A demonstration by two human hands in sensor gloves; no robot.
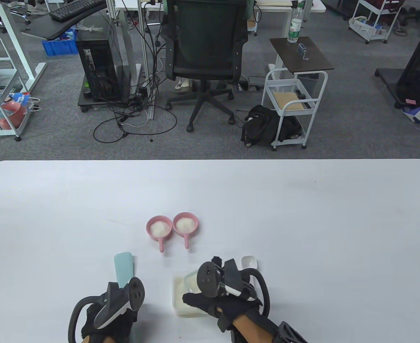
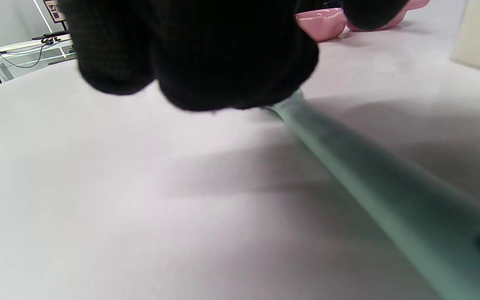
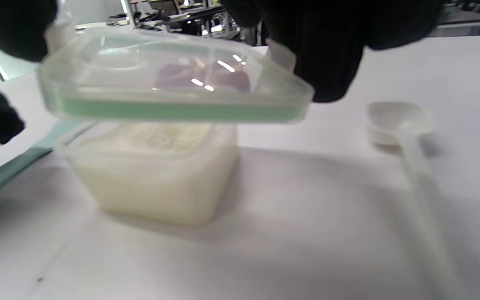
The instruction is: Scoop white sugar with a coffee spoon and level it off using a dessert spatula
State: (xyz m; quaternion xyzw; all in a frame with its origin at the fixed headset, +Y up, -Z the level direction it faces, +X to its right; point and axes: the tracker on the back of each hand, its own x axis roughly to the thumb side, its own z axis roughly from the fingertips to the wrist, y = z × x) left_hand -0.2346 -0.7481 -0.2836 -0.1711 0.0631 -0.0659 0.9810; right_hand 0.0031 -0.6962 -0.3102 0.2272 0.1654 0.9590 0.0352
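White table point(image 1: 302, 214); lid point(image 3: 173, 79) in right hand point(image 1: 227, 300)

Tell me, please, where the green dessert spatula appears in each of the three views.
Table view: the dessert spatula lies lower left, its handle running under the left hand.
Left wrist view: its handle runs from the centre to the lower right corner.
Right wrist view: a green strip at the left edge.
Shared landmark: the sugar container, beside the spatula in the table and right wrist views.

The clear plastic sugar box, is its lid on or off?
Off. The right hand holds the green-rimmed clear lid lifted above the sugar box.
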